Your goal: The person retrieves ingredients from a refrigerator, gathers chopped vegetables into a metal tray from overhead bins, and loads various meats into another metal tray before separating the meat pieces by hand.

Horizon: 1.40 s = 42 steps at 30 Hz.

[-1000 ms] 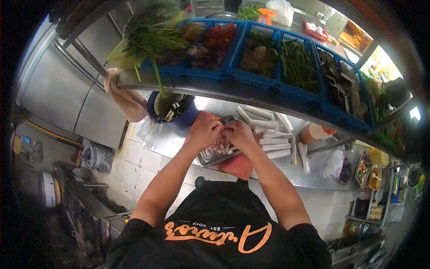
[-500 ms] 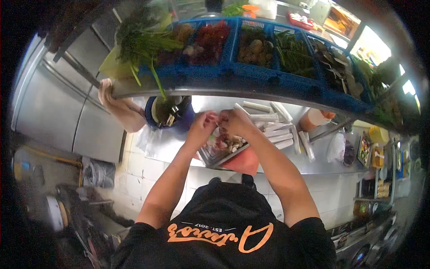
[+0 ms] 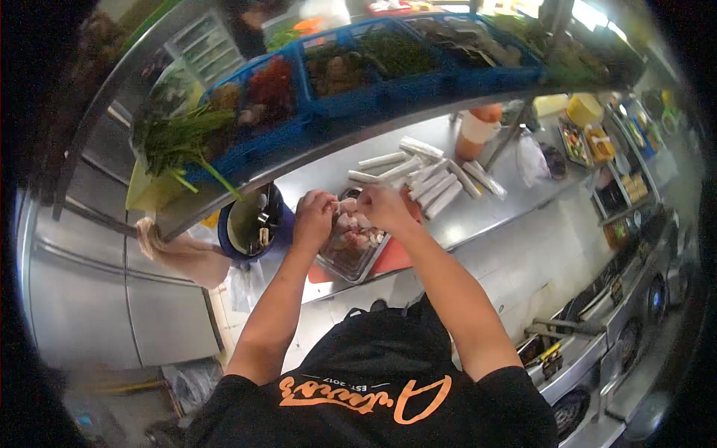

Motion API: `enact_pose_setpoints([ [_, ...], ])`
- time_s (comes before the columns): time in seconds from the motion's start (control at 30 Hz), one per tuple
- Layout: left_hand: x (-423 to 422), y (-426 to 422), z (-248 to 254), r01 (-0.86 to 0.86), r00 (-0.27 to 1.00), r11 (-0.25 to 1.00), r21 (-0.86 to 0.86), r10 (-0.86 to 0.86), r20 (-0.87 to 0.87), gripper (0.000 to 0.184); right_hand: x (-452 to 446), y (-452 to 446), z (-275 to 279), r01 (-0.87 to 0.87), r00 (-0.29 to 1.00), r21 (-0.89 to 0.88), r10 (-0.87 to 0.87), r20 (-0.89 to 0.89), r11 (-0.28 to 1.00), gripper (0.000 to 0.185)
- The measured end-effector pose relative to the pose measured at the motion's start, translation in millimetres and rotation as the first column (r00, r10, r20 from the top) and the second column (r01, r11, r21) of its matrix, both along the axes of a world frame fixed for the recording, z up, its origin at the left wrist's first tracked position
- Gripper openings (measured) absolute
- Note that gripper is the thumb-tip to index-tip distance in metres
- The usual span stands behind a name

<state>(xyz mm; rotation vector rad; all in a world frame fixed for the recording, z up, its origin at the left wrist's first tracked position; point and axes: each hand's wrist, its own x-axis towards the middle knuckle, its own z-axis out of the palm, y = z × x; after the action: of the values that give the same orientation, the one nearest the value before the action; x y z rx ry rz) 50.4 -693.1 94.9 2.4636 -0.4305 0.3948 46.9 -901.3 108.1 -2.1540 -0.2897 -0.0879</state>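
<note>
A clear rectangular tub (image 3: pixel 349 270) lies tilted across a red cutting board (image 3: pixel 394 256) on the steel counter. Inside it are pale and reddish chunks (image 3: pixel 357 237) that look like raw meat, with whitish pieces among them. My left hand (image 3: pixel 317 214) is over the tub's far left side, fingers bent and closed. Close beside it, my right hand (image 3: pixel 385 209) is closed too, knuckles up, above the far right side. Something small and pale pinkish shows between the two sets of fingertips; its kind is unclear.
White wrapped rolls (image 3: pixel 435 187) lie right of the tub, before an orange-filled container (image 3: pixel 476 136). A blue bucket (image 3: pixel 278 228) with utensils stands left. Overhead runs a shelf (image 3: pixel 358 133) with blue vegetable baskets (image 3: pixel 302 95). A pinkish cloth (image 3: pixel 179 254) hangs at its left end.
The view has swung, so the counter appears tilted and more of the right side shows. My hands are still together over the tub, whose chunks are now less covered.
</note>
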Motion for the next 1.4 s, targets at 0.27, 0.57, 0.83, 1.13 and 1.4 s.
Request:
enact_pose_setpoints([
  [0.27,5,-21,31,0.069,0.989,0.982,0.174,-0.090,0.116,0.012,-5,-1,-7,-0.027,0.995,-0.042,0.031,0.096,0.999,0.034],
  [0.57,2,-31,41,0.068,0.970,0.958,0.278,-0.129,0.206,0.010,3,2,-14,-0.020,0.991,-0.036,0.025,0.135,0.999,0.036],
  [0.83,8,-27,44,0.035,0.986,0.933,0.358,-0.091,0.140,0.011,16,-2,-9,-0.155,0.987,0.005,0.155,-0.036,0.988,0.037],
  [1.13,-7,-56,44,0.085,0.957,0.996,0.015,-0.078,-0.278,0.016,-36,-12,-25,0.043,0.997,0.090,-0.049,0.057,0.995,0.039],
  [1.4,-36,-50,39,0.247,0.798,0.958,-0.143,-0.285,-0.530,0.032,-207,-118,-178,0.734,0.671,0.628,-0.427,-0.606,0.260,0.046],
])
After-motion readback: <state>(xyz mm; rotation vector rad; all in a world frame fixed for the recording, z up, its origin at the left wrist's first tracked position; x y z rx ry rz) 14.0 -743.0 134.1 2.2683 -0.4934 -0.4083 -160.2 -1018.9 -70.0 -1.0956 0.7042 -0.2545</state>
